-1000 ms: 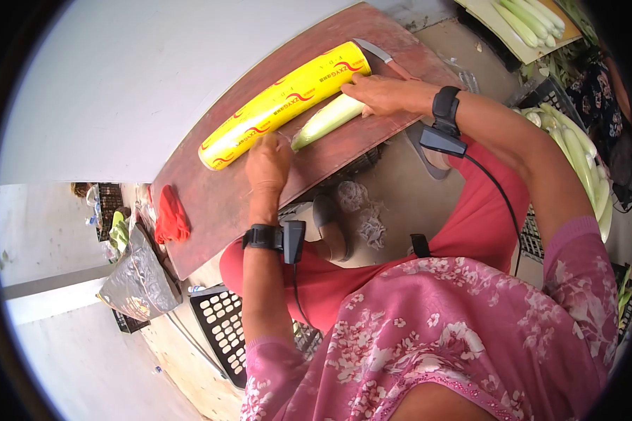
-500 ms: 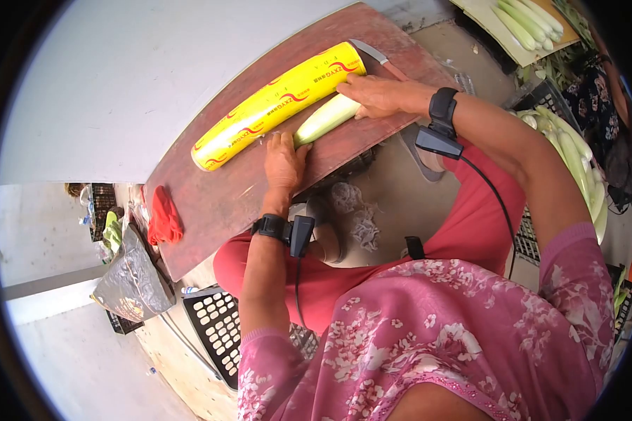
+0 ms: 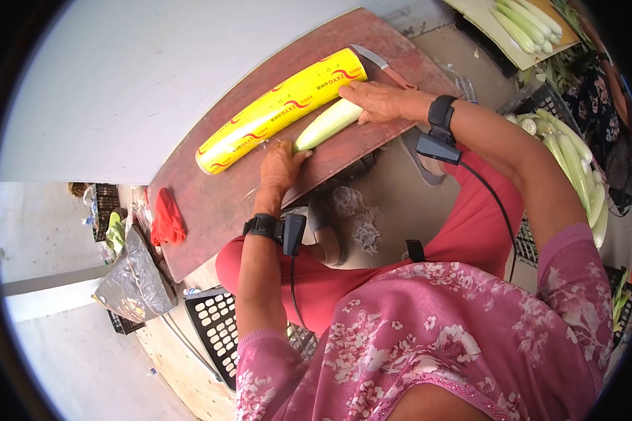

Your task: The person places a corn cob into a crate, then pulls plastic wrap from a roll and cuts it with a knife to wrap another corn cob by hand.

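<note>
A pale green, peeled-looking celtuce stem point(image 3: 324, 128) lies slantwise on the reddish-brown board point(image 3: 225, 210), along the near side of a big yellow roll of cling film point(image 3: 281, 109). My right hand point(image 3: 380, 102) covers the stem's upper right end, thumb on the near side, fingertips touching the roll. At the narrow lower left end, my left hand point(image 3: 279, 167) has its thumb and fingers closed about the tip, knuckles near the roll. Any film between stem and board is too clear to make out. Beyond the roll's right end rests a knife point(image 3: 386, 67) with a reddish handle.
A red cloth point(image 3: 167, 217) lies at the board's left edge, beside a grey plastic bag point(image 3: 137, 274). Black crates point(image 3: 214, 330) stand on the floor. More stems lie at top right point(image 3: 530, 24) and in a right-hand crate point(image 3: 572, 161). Another person's patterned clothing point(image 3: 588, 98) shows at right.
My left hand has shifted slightly left, its thumb a little lower at the stem's tip. The printing on the roll sits slightly differently. My right hand stays over the stem's other end.
</note>
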Action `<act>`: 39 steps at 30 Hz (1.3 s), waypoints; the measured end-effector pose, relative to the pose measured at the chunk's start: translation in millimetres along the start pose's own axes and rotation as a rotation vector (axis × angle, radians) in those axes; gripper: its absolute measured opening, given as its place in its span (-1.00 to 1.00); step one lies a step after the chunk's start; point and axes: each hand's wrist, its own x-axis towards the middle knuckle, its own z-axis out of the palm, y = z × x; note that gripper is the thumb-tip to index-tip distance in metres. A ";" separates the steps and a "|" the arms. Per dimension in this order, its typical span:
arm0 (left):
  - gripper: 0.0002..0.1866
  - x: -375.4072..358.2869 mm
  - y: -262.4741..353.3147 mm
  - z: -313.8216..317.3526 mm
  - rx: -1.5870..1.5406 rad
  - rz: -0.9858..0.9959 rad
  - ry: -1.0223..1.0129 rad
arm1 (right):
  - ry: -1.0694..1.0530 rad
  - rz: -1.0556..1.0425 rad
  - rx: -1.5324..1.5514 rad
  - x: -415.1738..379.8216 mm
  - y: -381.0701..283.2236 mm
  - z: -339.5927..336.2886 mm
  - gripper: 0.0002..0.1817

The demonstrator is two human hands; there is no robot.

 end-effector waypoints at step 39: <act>-0.53 5.3 29.7 -5.1 0.104 0.155 0.215 | -0.292 0.100 -0.039 26.6 -15.3 -36.5 -0.52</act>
